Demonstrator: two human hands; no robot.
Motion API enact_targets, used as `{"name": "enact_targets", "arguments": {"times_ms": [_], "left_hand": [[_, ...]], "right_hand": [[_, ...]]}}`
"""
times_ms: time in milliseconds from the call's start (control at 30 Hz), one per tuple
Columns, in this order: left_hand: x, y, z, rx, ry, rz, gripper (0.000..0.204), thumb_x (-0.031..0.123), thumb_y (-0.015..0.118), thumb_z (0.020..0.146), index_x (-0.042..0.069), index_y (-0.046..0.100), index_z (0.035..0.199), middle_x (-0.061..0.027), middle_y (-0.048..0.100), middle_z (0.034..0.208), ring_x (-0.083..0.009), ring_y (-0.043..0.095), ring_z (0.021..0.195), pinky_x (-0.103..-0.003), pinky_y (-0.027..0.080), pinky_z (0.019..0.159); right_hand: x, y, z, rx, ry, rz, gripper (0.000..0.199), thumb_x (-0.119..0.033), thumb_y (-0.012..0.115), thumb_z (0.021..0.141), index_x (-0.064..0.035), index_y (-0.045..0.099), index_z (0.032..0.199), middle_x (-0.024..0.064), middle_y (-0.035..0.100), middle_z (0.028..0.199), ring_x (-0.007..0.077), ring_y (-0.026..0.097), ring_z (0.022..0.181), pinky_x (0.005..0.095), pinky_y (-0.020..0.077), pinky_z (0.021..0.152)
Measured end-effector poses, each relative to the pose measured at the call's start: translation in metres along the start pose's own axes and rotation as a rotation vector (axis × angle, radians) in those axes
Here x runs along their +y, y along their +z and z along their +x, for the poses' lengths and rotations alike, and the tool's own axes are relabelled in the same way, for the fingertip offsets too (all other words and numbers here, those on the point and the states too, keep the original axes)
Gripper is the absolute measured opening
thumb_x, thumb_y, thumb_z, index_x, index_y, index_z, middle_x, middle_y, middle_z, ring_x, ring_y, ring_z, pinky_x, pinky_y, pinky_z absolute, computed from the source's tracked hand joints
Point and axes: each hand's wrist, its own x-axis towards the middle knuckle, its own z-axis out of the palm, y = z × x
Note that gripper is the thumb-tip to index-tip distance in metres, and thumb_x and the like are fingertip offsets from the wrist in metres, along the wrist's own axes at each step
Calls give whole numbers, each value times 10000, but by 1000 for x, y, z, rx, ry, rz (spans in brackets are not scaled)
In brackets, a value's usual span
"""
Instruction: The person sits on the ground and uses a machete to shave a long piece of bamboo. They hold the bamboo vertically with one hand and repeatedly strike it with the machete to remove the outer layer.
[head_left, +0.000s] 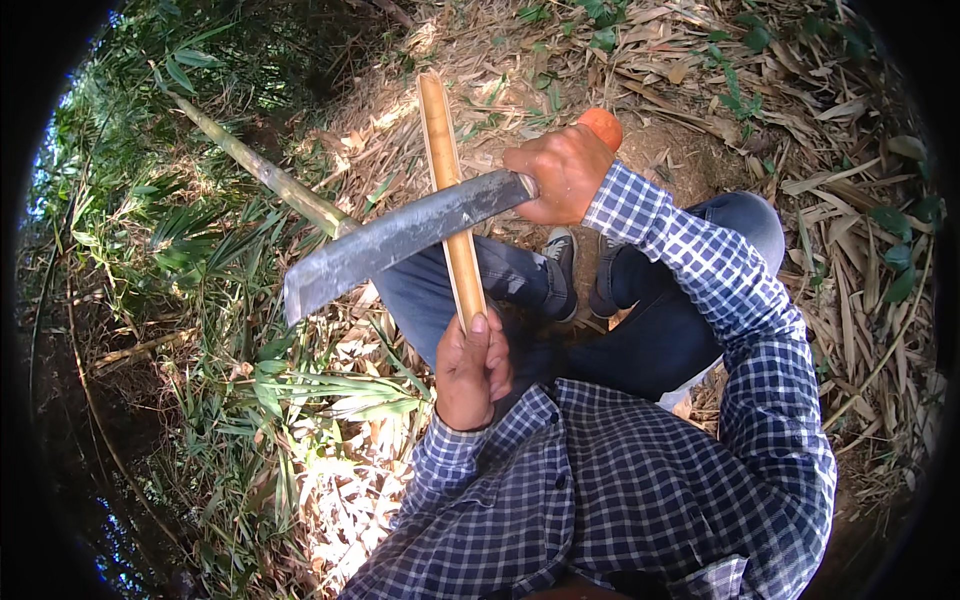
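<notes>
My left hand (470, 372) is closed round the near end of a split bamboo strip (463, 275), its hollow pale inner side facing up and its far end pointing away from me. In my right hand (562, 175) is a machete (400, 238), gripped by its orange handle (602, 128). The broad dark blade runs leftward from my fist and passes over the middle of the strip. Whether the edge touches the bamboo, I cannot tell. Most of the handle is hidden inside my fingers.
A long bamboo pole (255, 165) slants down from the upper left toward my left knee. Dry bamboo leaves (690, 65) cover much of the ground. Green foliage (190, 230) grows on the left. My bent legs (650, 330) and shoes (560, 265) are close beneath my hands.
</notes>
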Motion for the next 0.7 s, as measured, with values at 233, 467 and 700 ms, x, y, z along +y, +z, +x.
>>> {"name": "enact_targets", "arguments": {"times_ms": [233,467,700], "left_hand": [[-2,2,-3,6,-7,-21,236,283,415,1061,55,476,1044,14,401,657,-49,299,402,-202,248,348],[-4,1,-7,-15,-17,-27,234,286,413,1062,61,471,1038,15,397,654,-50,300,403,-205,252,351],[-11,-1,-10,-16,-56,-46,238,284,417,1061,54,471,1027,10,395,649,-51,287,395,-207,260,353]], "right_hand": [[1,-1,2,17,-5,-4,238,-240,755,644,-77,599,719,93,616,623,300,646,592,434,501,517],[-7,0,-1,8,-105,66,234,-223,757,634,-74,618,749,97,609,623,326,637,597,457,490,528],[4,-4,4,25,7,5,196,-251,717,690,-82,626,733,99,592,590,312,627,558,451,481,508]]}}
